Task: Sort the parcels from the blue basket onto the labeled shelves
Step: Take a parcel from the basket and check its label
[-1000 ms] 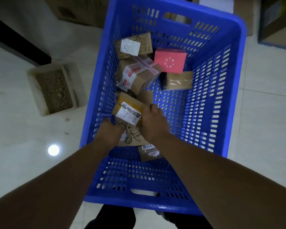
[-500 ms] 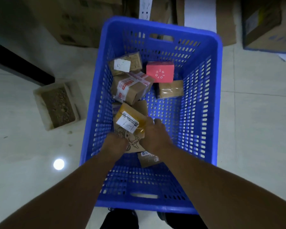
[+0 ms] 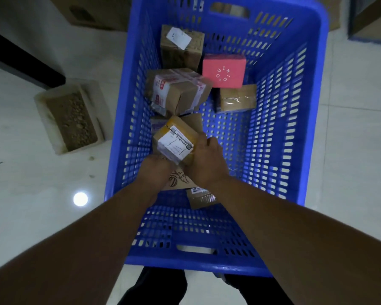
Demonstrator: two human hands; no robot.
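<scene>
Labelled parcel [image 3: 174, 144] now higher, tight in grip of right hand [image 3: 207, 164]; left hand [image 3: 155, 172] beneath, grip unclear.

Both forearms [image 3: 101, 225] are bare; the legs wear black trousers [image 3: 163, 285].

Your left hand [image 3: 156, 170] and right hand [image 3: 207, 164] flank the labelled parcel [image 3: 174, 144] in the basket [image 3: 312, 128]. A taped parcel [image 3: 176, 91] lies behind it; a gravel tray [image 3: 70, 119] stands outside, left.
</scene>
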